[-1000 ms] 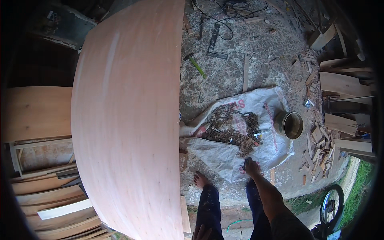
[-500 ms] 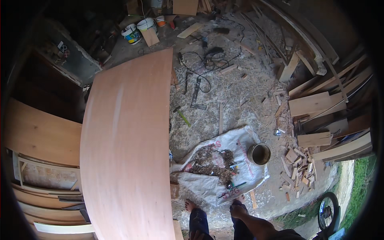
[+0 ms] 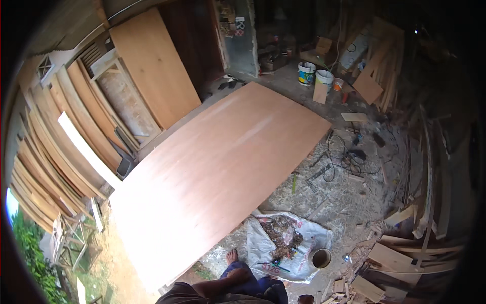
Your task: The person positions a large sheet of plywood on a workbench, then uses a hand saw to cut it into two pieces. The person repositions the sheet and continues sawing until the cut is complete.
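My left hand (image 3: 238,275) lies by my left thigh at the lower edge, below my bare foot (image 3: 232,256). Its fingers are too unclear to make out. A small part of what seems to be my right hand (image 3: 306,299) shows at the bottom rim, its fingers hidden. In front of me is a large plywood sheet (image 3: 217,167), lying slantwise and glaring bright at its near end. A white woven sack (image 3: 316,235) is spread on the floor right of my foot. On it are a brown heap of shavings or fibres (image 3: 283,234) and a round open tin (image 3: 320,259).
Boards (image 3: 81,121) lean along the left wall beside a tall plywood panel (image 3: 157,66). Buckets (image 3: 324,78) stand at the back. Tangled black cable (image 3: 349,161) lies right of the sheet. Wood offcuts (image 3: 392,257) and scraps are piled at the lower right.
The view has swung to the left, so the plywood sheet now slants and more leaning boards show. My right hand, seen earlier near my knee, has slipped mostly out at the lower edge.
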The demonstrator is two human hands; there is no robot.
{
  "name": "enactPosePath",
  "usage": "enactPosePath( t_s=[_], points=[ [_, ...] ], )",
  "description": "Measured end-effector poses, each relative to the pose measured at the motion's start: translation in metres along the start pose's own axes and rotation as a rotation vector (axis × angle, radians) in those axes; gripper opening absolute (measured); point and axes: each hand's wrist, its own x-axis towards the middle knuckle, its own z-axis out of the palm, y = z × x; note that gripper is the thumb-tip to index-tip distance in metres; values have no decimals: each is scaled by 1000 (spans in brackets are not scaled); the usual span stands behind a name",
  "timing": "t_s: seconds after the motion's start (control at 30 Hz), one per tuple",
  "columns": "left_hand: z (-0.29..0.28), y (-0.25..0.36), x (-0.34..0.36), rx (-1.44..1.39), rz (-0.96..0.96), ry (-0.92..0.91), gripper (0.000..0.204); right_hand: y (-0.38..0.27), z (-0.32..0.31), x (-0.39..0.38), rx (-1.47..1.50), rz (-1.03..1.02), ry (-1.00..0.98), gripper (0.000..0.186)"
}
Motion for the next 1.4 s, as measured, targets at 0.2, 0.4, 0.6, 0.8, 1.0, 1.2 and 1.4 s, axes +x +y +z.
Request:
enactPosePath(
  t_s=[0.2, 0.4, 0.6, 0.8, 1.0, 1.2, 1.4],
  points=[
    [-14, -19, -5, 99, -158, 483, 38, -10, -6, -54, 297, -30, 184, 21],
    [-44, -32, 8, 267, 123, 381, 38, -40, -51, -65, 297, -80, 377, 16],
    [-94, -114, -14, 231, 556, 269, 16, -111, -192, -70, 887, 273, 290, 11],
    [-97, -161, -9, 137, 730, 88, 13, -166, -120, -120, 1267, 793, 478, 27],
    [-142, -155, -36, -126, 273, -156, 24, -235, -8, -177, 1470, 955, 93, 14],
    [-145, -102, -72, -355, 61, -10, 21, -223, -44, -225, 1642, 1042, 105, 18],
    [-86, -127, -74, -453, -263, 11, 23, -130, 25, -150, 2218, 921, 412, 15]
  ],
)
